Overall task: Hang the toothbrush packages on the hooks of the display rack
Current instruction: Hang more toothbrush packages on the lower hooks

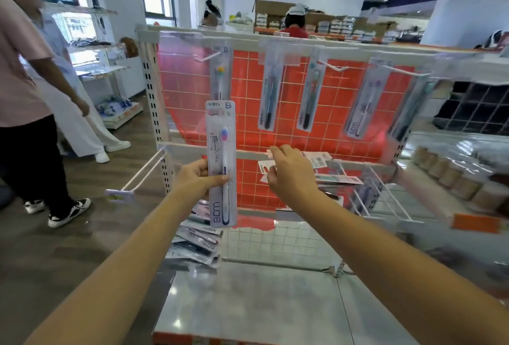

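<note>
My left hand (197, 179) grips a toothbrush package (221, 163) upright by its middle, in front of the red grid panel (248, 91) of the display rack. My right hand (289, 174) hovers to the right of it with fingers loosely curled and holds nothing. Several packages hang from white hooks along the top rail, among them one directly above the held package (220, 74) and others to the right (271, 97). An empty hook (206, 57) juts out at the upper left. A pile of loose packages (197, 240) lies on the lower shelf.
Two people stand on the left (30, 91) on the wooden floor. More packages lie on the middle rail (330, 171). White wire hooks stick out at the lower left (143, 171) and lower right (380, 196). A grey shelf base (248, 303) lies below my arms.
</note>
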Motion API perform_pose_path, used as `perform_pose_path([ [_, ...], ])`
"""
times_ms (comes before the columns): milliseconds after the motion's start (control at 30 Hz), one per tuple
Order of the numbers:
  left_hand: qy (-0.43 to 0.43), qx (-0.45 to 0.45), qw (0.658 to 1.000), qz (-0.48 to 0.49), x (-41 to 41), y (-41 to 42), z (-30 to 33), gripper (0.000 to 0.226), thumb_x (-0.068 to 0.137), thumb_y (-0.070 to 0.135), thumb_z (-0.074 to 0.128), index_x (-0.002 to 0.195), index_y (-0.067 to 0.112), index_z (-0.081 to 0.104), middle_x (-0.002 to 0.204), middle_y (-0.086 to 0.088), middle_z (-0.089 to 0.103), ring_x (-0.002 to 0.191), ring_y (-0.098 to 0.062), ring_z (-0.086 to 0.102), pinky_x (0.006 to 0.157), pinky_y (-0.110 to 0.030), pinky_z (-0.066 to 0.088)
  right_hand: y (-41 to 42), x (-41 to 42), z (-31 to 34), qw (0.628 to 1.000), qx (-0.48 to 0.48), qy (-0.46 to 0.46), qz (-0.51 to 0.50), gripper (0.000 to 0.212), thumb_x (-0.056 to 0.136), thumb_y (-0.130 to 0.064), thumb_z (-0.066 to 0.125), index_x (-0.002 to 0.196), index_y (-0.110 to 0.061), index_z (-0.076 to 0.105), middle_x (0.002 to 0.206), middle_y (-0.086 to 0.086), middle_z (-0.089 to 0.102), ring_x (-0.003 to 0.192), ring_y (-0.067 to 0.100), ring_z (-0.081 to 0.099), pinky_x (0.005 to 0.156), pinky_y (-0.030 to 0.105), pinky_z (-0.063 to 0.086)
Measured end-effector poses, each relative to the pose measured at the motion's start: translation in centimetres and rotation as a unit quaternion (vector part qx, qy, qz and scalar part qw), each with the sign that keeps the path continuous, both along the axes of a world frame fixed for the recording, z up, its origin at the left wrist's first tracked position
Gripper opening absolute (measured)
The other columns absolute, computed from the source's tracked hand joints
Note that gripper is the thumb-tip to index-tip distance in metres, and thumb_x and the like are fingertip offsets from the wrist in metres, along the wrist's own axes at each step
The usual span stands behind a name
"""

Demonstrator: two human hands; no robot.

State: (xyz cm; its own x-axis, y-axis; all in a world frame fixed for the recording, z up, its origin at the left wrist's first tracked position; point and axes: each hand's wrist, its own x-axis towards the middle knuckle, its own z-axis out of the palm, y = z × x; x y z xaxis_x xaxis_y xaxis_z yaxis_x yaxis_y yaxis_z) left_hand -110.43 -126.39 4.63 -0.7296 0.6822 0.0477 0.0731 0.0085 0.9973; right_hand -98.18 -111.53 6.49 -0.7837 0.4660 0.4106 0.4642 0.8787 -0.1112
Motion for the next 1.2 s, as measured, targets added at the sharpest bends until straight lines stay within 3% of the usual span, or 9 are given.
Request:
perform_pose_path([
  [133, 0.002, -0.006, 1.0, -0.015, 2.5, 0.3, 0.0, 0.029, 0.077, -0.001, 0.069, 0.104, 0.008, 0.063, 0.091, -0.006, 0.07, 0.085, -0.021, 0.068, 0.078, -0.035, 0.055, 0.2, 3.1, -0.3, 1.0, -0.022, 0.005, -0.021, 0.046, 0.095, -0.021, 0.048, 0.139, -0.012, 0.039, 0.134, 0.005, 0.05, 0.118, 0.022, 0.048, 0.096, 0.03, 0.042],
  [400, 0.009, -0.014, 0.999, -0.051, 6.3, 2.4, 0.5, 0.024, 0.076, 0.005, 0.071, 0.095, 0.018, 0.063, 0.093, -0.005, 0.071, 0.088, -0.022, 0.068, 0.08, -0.039, 0.055, 1.4, 9.2, 0.2, 0.998, -0.029, -0.013, -0.054, 0.046, 0.095, -0.02, 0.048, 0.139, -0.009, 0.039, 0.138, 0.007, 0.047, 0.122, 0.022, 0.044, 0.098, 0.031, 0.041],
  [667, 0.028, -0.002, 0.997, -0.067, 10.2, 5.8, 1.3, 0.022, 0.077, 0.003, 0.069, 0.09, 0.019, 0.062, 0.091, 0.0, 0.068, 0.084, -0.015, 0.066, 0.074, -0.028, 0.053, 4.1, 14.3, -0.1, 0.997, -0.028, 0.014, -0.068, 0.044, 0.092, -0.018, 0.048, 0.135, -0.011, 0.044, 0.127, 0.005, 0.054, 0.111, 0.021, 0.05, 0.088, 0.029, 0.043],
  [800, 0.021, -0.004, 0.996, -0.088, 12.9, 8.0, 1.1, 0.021, 0.078, 0.003, 0.069, 0.094, 0.016, 0.063, 0.094, -0.004, 0.069, 0.087, -0.019, 0.067, 0.076, -0.032, 0.055, 6.1, 16.8, 0.1, 0.997, -0.024, 0.016, -0.069, 0.045, 0.091, -0.017, 0.047, 0.135, -0.01, 0.043, 0.123, 0.007, 0.055, 0.108, 0.023, 0.05, 0.087, 0.031, 0.042],
  [900, 0.025, -0.002, 0.995, -0.093, 15.5, 9.7, 1.0, 0.022, 0.079, 0.004, 0.068, 0.098, 0.015, 0.063, 0.093, -0.003, 0.069, 0.085, -0.016, 0.067, 0.071, -0.026, 0.055, 7.8, 18.9, 0.2, 0.998, -0.022, 0.022, -0.058, 0.041, 0.092, -0.016, 0.046, 0.133, -0.009, 0.046, 0.12, 0.008, 0.056, 0.107, 0.024, 0.05, 0.082, 0.03, 0.041],
  [1000, 0.019, 0.003, 0.995, -0.094, 18.1, 11.4, 0.9, 0.021, 0.079, 0.002, 0.068, 0.093, 0.019, 0.064, 0.092, -0.005, 0.069, 0.086, -0.019, 0.067, 0.077, -0.032, 0.055, 9.5, 21.3, -0.1, 0.999, -0.003, 0.02, -0.046, 0.04, 0.091, -0.013, 0.043, 0.13, -0.01, 0.049, 0.115, 0.008, 0.057, 0.104, 0.025, 0.051, 0.075, 0.027, 0.035],
  [1200, 0.003, 0.018, 0.996, -0.087, 22.7, 13.5, -0.2, 0.024, 0.079, 0.001, 0.067, 0.1, 0.013, 0.063, 0.092, -0.003, 0.069, 0.084, -0.017, 0.066, 0.073, -0.03, 0.056, 11.6, 25.5, -1.7, 0.998, -0.007, 0.033, -0.043, 0.034, 0.09, -0.013, 0.048, 0.123, -0.006, 0.054, 0.107, 0.009, 0.058, 0.095, 0.026, 0.054, 0.078, 0.037, 0.048],
])
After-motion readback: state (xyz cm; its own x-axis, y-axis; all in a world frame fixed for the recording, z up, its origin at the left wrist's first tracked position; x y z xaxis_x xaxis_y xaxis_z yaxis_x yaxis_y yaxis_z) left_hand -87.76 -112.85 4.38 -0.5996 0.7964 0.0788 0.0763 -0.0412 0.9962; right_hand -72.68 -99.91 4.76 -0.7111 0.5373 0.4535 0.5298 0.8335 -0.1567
